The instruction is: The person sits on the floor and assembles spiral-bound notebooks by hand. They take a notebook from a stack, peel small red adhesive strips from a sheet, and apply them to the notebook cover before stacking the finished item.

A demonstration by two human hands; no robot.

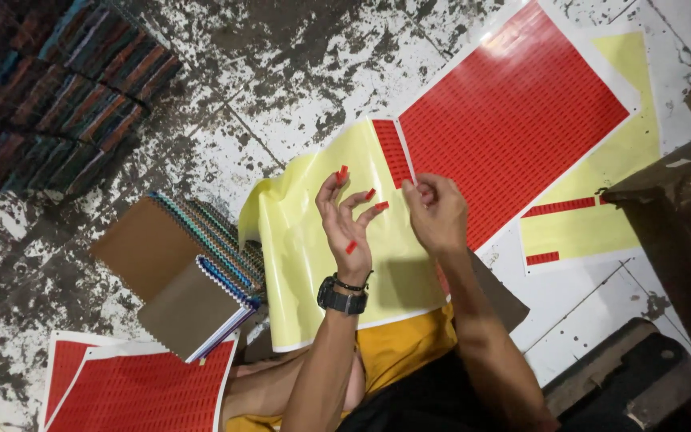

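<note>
While hands [385, 220] peel stickers [394, 152] — apparently pinched.

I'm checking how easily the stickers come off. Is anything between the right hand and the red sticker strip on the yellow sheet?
Nothing visible. The right hand is already at the red sticker strip on the yellow backing sheet. The left hand, raised beside it, carries small red stickers on its fingertips.

Worn, paint-flecked tiled floor [281, 88], dim at its edges.

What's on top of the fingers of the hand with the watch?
Small red stickers cling to several fingertips of the left hand, with one more near the palm. Its back is turned away, so anything there is hidden.
</note>
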